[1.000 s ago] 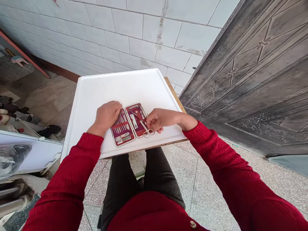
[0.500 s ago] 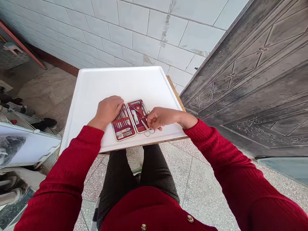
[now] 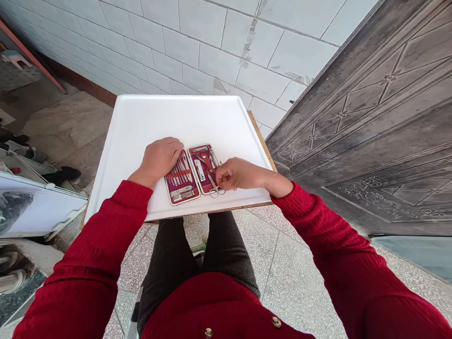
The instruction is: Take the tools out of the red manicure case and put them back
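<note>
An open manicure case (image 3: 197,186) with a dark red lining lies on a white board. Its left half carries several slim metal tools (image 3: 179,177) under a red strap, with nail clippers (image 3: 183,193) below them. In the right half are another clipper (image 3: 199,170), cuticle nippers (image 3: 205,159) and small scissors (image 3: 212,182), whose finger loops stick out past the near edge. My left hand (image 3: 160,160) grips the case's left side, fingertips partly hidden. My right hand (image 3: 238,174) is closed at the scissors' handles, its curled fingers covering part of the case's right edge.
The white board (image 3: 141,117) has a raised rim and sits on a wooden top (image 3: 263,141). Behind it stands a white tiled wall (image 3: 212,52); a grey patterned door (image 3: 353,132) is close on the right. Shelving with dark items (image 3: 63,176) is at the left.
The scissors have turned and sit more in line with the right half of the case, their loops closer to its edge. My left hand stays on the case; the view has shifted slightly.
</note>
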{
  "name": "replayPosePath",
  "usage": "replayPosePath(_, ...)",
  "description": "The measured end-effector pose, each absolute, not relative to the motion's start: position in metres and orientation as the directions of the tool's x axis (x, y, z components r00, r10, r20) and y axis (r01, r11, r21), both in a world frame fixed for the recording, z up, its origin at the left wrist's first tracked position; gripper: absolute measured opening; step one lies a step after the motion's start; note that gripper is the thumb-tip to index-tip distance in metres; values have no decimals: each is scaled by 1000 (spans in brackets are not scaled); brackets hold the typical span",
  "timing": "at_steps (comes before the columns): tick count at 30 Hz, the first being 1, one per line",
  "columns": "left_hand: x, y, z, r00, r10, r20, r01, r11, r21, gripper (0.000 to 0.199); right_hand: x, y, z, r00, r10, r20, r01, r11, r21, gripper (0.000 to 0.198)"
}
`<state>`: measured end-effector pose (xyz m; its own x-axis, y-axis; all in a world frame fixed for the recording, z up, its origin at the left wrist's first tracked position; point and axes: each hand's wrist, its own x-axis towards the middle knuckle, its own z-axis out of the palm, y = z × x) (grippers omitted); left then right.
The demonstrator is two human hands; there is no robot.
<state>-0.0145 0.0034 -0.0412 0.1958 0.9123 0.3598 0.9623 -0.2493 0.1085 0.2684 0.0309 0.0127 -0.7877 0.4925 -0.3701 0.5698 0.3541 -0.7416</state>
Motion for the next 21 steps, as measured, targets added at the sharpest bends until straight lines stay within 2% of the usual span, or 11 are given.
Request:
replayPosePath(5, -15, 3, -42, 202, 909, 366, 962, -254, 101, 33, 272, 27, 8, -800, 529, -283, 531, 404, -745, 2)
replayPosePath(9, -15, 3, -42, 205, 912, 356, 961, -257, 104, 34, 276, 22, 3, -756, 598, -268, 549, 355, -757, 3)
replayPosePath(21, -13, 2, -39, 216, 905, 367, 953, -278, 124, 37, 284, 1, -10, -722, 685, -99, 558, 491, -669, 9)
